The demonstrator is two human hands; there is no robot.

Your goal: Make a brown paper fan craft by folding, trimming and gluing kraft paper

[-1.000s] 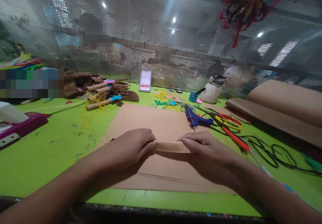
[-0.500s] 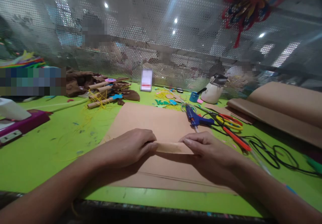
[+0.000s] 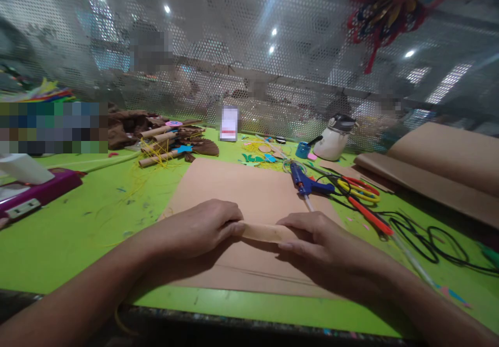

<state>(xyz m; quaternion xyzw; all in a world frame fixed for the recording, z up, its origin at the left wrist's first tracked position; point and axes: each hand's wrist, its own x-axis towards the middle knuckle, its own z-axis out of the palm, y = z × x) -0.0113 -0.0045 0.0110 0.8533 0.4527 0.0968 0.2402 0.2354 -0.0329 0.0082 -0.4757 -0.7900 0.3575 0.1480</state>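
Note:
A narrow roll of brown kraft paper (image 3: 262,231) lies level between my two hands, over a larger sheet of brown paper (image 3: 234,185). Its left end sits in my left hand (image 3: 208,228), pinched by thumb and curled fingers. Around the right end is my right hand (image 3: 312,235), fingers behind and thumb along the near side. Both tips of the roll are hidden by the hands. Pencil-like lines run across the near part of the sheet. Just beyond my right hand, a blue glue gun (image 3: 302,179) rests on the sheet's edge.
Scissors (image 3: 360,190), a red-handled tool (image 3: 368,214) and a black cable (image 3: 427,243) lie right. Large folded brown paper (image 3: 440,180) is behind them. A white pot (image 3: 331,138), a phone (image 3: 228,123) and paper tubes (image 3: 159,157) stand or lie farther back. A purple power strip (image 3: 58,185) sits left.
My right thumb has moved down to the near side of the roll, and the right fingers have spread a little. My left hand keeps its hold. The view has shifted slightly.

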